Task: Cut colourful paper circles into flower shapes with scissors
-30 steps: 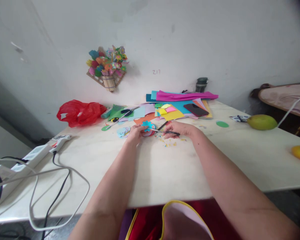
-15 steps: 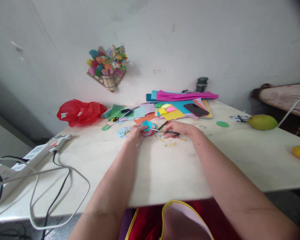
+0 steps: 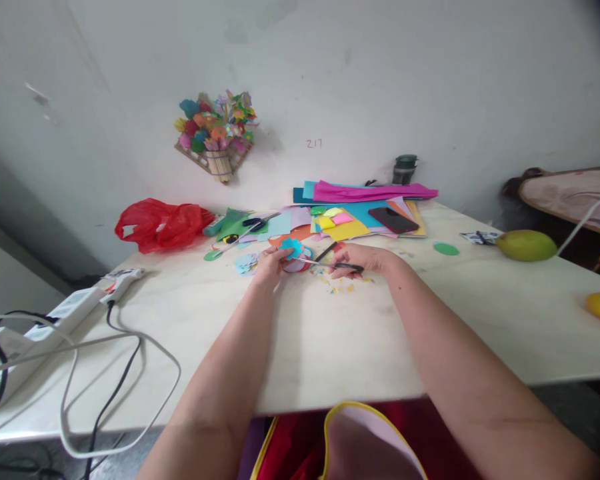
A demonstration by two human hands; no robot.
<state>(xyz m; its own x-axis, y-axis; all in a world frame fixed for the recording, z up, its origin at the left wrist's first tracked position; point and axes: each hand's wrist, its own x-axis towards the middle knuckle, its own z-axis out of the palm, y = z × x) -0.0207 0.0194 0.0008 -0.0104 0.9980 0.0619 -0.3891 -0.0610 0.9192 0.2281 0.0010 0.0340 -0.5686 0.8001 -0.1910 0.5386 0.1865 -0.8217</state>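
Observation:
Pinched in my left hand point(image 3: 271, 263) is a blue paper flower point(image 3: 292, 249) with a scalloped edge. My right hand point(image 3: 353, 258) is closed round the black handles of a pair of scissors point(image 3: 348, 267). The blades point left and lie at the flower's lower edge; whether they touch it I cannot tell. Under and behind the flower are round paper pieces point(image 3: 297, 267). Small paper scraps point(image 3: 343, 289) are strewn below my right hand. A pile of pale blue cut pieces point(image 3: 246, 265) lies just left of my left hand.
Coloured paper sheets point(image 3: 353, 230) with a phone point(image 3: 393, 220) on top lie at the back. A second pair of scissors point(image 3: 254, 223) and a red plastic bag point(image 3: 160, 223) are at back left. Cables and a power strip point(image 3: 65, 317) run along the left; a mango point(image 3: 526, 245) sits right.
The blue flower has shifted slightly left and up and turned in my left fingers. My right hand with the scissors has moved a little right.

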